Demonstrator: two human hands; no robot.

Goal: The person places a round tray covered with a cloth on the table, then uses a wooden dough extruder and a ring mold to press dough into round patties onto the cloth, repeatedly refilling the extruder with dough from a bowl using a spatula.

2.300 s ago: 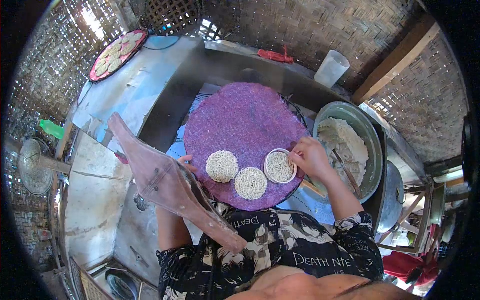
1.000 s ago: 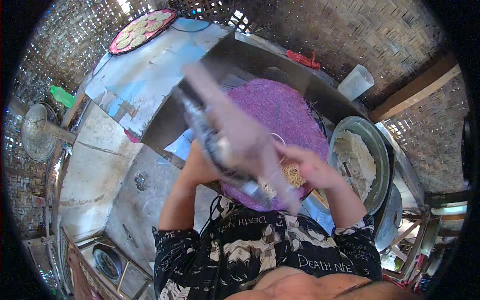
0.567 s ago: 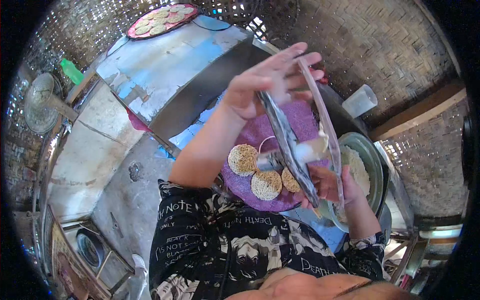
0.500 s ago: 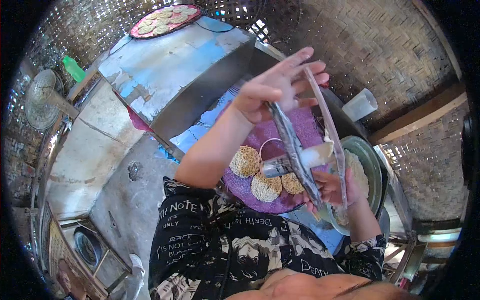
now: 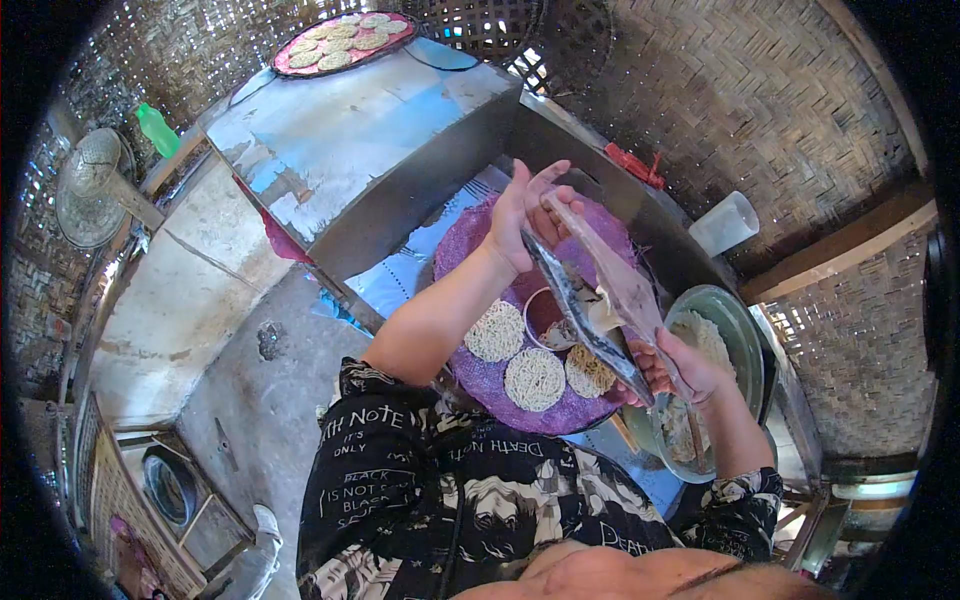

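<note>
A hand press (image 5: 608, 322) with two long bars, one dark and one pale, is held slanted over a round purple mat (image 5: 480, 392). Pale dough shows between the bars. My left hand (image 5: 525, 222) is at their upper ends, its fingers curled around the pale bar and its palm by the dark one. Lower down, my right hand (image 5: 690, 368) grips the other ends. Beneath the press a white-rimmed ring (image 5: 530, 318) lies on the mat. Around it are round nests of dough strands: one at the left (image 5: 494, 331), one in front (image 5: 534, 379), and a browner one (image 5: 589, 371).
A green basin (image 5: 740, 335) of pale dough or flour stands right of the mat. Behind is a metal-sided box (image 5: 380, 120) carrying a tray (image 5: 283, 62) of more nests. A clear plastic cup (image 5: 725, 224) and a red bag (image 5: 635, 166) sit along the right ledge.
My left hand has come down from open above the press onto its upper bar ends. The bars are closer together, and the cylinder between them has tilted down toward the ring.
</note>
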